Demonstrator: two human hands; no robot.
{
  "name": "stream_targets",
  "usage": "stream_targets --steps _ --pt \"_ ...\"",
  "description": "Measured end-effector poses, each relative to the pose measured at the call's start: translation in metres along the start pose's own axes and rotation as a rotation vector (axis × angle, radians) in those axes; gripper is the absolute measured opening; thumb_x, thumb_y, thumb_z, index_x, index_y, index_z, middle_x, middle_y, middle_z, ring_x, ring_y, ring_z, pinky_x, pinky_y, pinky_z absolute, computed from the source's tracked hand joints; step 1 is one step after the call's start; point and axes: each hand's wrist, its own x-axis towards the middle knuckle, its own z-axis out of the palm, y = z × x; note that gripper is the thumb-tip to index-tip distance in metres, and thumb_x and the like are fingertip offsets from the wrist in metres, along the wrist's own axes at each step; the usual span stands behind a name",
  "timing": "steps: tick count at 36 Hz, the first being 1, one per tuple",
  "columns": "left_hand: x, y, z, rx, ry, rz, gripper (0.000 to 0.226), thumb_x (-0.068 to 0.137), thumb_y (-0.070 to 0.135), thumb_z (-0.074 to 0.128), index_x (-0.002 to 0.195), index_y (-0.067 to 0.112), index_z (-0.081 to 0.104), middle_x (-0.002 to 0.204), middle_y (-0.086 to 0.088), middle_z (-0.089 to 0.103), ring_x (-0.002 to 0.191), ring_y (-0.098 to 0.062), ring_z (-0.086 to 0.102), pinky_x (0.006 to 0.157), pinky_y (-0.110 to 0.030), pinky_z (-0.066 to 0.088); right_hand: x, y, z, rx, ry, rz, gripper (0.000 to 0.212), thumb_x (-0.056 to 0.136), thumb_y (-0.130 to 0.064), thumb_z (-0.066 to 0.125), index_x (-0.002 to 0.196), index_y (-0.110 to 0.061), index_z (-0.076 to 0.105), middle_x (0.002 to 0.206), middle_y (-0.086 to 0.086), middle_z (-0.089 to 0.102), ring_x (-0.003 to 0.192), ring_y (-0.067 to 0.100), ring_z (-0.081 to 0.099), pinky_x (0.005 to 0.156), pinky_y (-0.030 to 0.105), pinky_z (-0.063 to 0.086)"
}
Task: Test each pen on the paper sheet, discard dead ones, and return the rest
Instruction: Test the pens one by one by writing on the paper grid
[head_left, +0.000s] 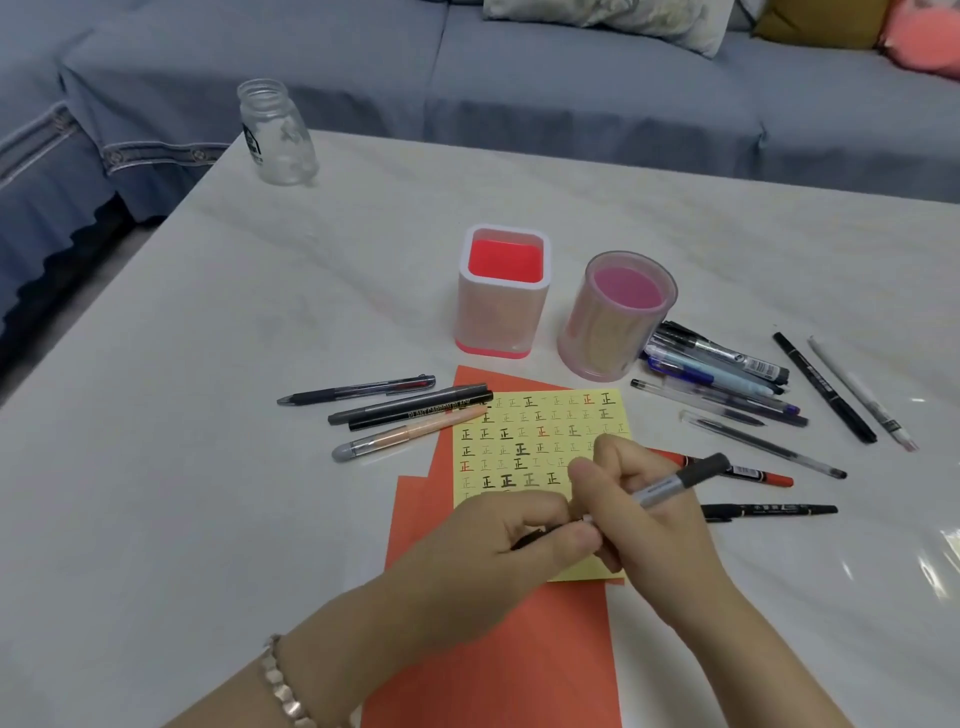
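Head view: over the yellow paper sheet (519, 415) at the surface's (234, 519) 6 o'clock, the right hand (649, 525) has its grip around a grey marker (675, 480) mid-barrel while the left hand (498, 543) pinches its dark end. Light, stiff and smooth, the marker likely handles best held near the tip.

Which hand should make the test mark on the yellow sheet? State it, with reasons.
Right. The right hand grips the grey pen by its barrel over the yellow sheet; the left hand only pinches a small dark piece, probably its cap.
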Motion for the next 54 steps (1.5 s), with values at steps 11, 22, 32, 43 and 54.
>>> stream_targets --steps 11,22,32,43,54 --pt "0.000 -0.044 -0.036 0.727 0.480 -0.125 0.011 0.099 0.025 0.034 0.094 0.024 0.044 0.079 0.012 0.051 0.070 -0.006 0.049 0.058 -0.021 0.034 -0.004 0.036 -0.050 -0.559 0.108 -0.163 0.020 0.082 -0.049 0.050 0.086 -0.038 0.067 0.094 -0.022 0.070 0.087 -0.003 0.063 0.078 0.011 0.045" --pt "0.007 -0.085 -0.031 1.101 0.648 0.058 0.022 0.076 -0.001 0.065 0.098 0.003 0.066 0.093 -0.012 0.063 0.084 -0.030 0.058 0.070 -0.038 0.044 -0.009 0.081 -0.042 -1.026 -0.180 -0.113 0.079 0.065 -0.087 0.028 0.121 -0.035 0.047 0.132 -0.027 0.026 0.139 -0.002 0.005 0.115 0.027 -0.003" --pt "0.020 -0.089 -0.005 1.026 0.194 0.137 0.061 0.084 0.049 0.041 0.129 0.008 0.052 0.138 -0.007 0.049 0.130 -0.021 0.040 0.107 -0.033 0.021 -0.010 0.075 -0.041 -0.833 0.009 -0.216 0.052 0.084 -0.072 0.030 0.109 -0.035 0.056 0.118 -0.028 0.050 0.118 -0.005 0.042 0.104 0.030 0.031" --pt "0.023 -0.094 -0.003 0.939 0.266 0.156 0.060 0.080 0.053 0.043 0.130 0.021 0.054 0.140 0.000 0.047 0.134 -0.017 0.035 0.107 -0.039 0.018 0.015 0.039 -0.019 -0.055 0.338 0.078 0.025 0.083 -0.042 0.061 0.078 -0.019 0.071 0.079 0.006 0.074 0.078 0.022 0.070 0.079 0.034 0.055" --pt "0.024 -0.094 -0.002 0.890 0.302 0.149 0.061 0.076 0.053 0.046 0.129 0.024 0.055 0.142 0.004 0.044 0.136 -0.014 0.031 0.110 -0.040 0.016 0.031 0.072 0.009 -0.249 0.603 0.008 0.033 0.068 -0.013 0.059 0.047 -0.012 0.034 0.043 0.002 0.037 0.044 0.007 0.035 0.048 0.017 0.031"
